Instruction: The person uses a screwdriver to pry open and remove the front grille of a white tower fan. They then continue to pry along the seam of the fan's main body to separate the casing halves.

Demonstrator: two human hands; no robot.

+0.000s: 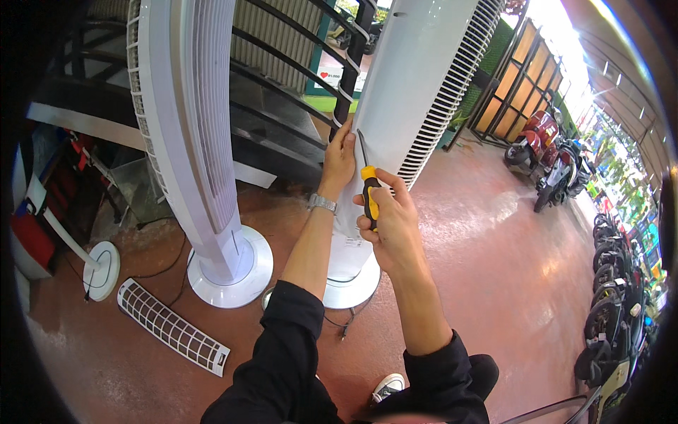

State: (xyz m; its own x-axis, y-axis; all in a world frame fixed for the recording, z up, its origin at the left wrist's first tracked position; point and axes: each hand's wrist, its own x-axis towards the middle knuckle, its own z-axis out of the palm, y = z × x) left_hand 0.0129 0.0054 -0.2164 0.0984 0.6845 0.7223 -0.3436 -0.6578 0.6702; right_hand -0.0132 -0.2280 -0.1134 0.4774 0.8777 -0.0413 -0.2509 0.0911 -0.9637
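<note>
A tall white tower fan (395, 92) on a round base stands in front of me, its slatted side toward the right. My right hand (388, 212) is closed around the yellow and black handle of a screwdriver (371, 185). The thin shaft points up, its tip at the fan's casing. Against the fan's left edge rests my left hand (340, 161), a watch on its wrist. Its fingers are partly hidden behind the casing, so its grip is not plain. Just left stands a second white tower fan (201, 127).
A detached white grille (174, 326) lies on the reddish floor at the left, near a small round white stand base (102, 271). A power cord (344, 329) trails by the fan's base. Black railings (275, 78) rise behind. Motorcycles (547, 152) are parked at the right.
</note>
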